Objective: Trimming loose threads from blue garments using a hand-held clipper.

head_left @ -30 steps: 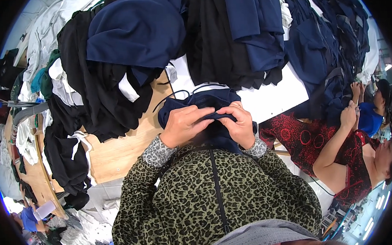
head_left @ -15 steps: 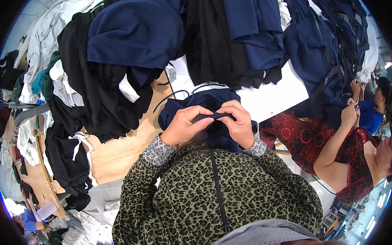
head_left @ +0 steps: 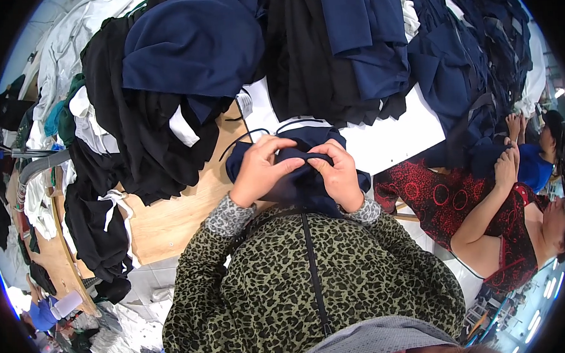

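A navy blue garment [head_left: 296, 190] lies bunched in front of me at the table's near edge. My left hand [head_left: 261, 170] pinches a folded edge of it between thumb and fingers. Close beside it, my right hand [head_left: 338, 172] grips the same edge with thumb and forefinger. The two thumbs nearly meet on the fold. From the garment's far side a thin dark cord [head_left: 240, 139] loops out onto the table. The cloth beneath my palms is partly hidden.
Black and navy garments [head_left: 195, 48] are heaped beyond my hands on the wooden table [head_left: 165, 226] and a white board [head_left: 388, 143]. Black cloth [head_left: 98, 222] hangs over the left edge. At the right, a co-worker in red and black patterned clothing [head_left: 422, 195] handles navy cloth.
My hands have shifted slightly along the garment's edge, and the left fingers have lifted and turned a little. The fold now arches up between the thumbs. The co-worker's hand has moved slightly.
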Motion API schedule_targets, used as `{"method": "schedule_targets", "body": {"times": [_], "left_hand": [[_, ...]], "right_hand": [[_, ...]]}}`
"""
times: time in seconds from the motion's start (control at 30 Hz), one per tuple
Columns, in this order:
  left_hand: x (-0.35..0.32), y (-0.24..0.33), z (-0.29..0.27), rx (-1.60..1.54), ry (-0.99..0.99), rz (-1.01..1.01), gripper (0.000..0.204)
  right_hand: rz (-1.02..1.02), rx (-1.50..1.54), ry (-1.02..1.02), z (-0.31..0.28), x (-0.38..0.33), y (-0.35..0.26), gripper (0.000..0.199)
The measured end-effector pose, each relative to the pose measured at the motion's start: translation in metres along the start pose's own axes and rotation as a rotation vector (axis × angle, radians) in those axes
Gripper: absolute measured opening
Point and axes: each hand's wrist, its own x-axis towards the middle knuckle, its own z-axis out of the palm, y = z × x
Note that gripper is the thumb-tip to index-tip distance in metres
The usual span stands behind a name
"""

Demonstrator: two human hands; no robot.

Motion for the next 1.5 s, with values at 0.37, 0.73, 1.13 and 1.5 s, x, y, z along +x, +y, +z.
{"method": "schedule_targets", "body": {"times": [0.37, 0.73, 1.13, 1.5], "left_hand": [[0.004, 0.02, 0.009, 0.305, 0.002, 0.294, 0.008], [0.01, 0.006, 0.02, 0.195, 0.011, 0.23, 0.007], [0.013, 0.003, -0.003, -0.879, 0.075, -0.52, 0.012], [-0.059, 0.034, -0.009, -0.549, -0.445, -0.646, 0.031]], "right_hand": [[-0.119, -0.199, 0.013, 0.008, 0.0, -0.005, 0.018], [-0.026, -0.094, -0.038, 0.004, 0.009, 0.003, 0.013], [0.352, 0.191, -0.084, -0.006, 0.014, 0.012, 0.014], [0.336, 0.309, 0.153, -0.017, 0.021, 0.014, 0.013]]}}
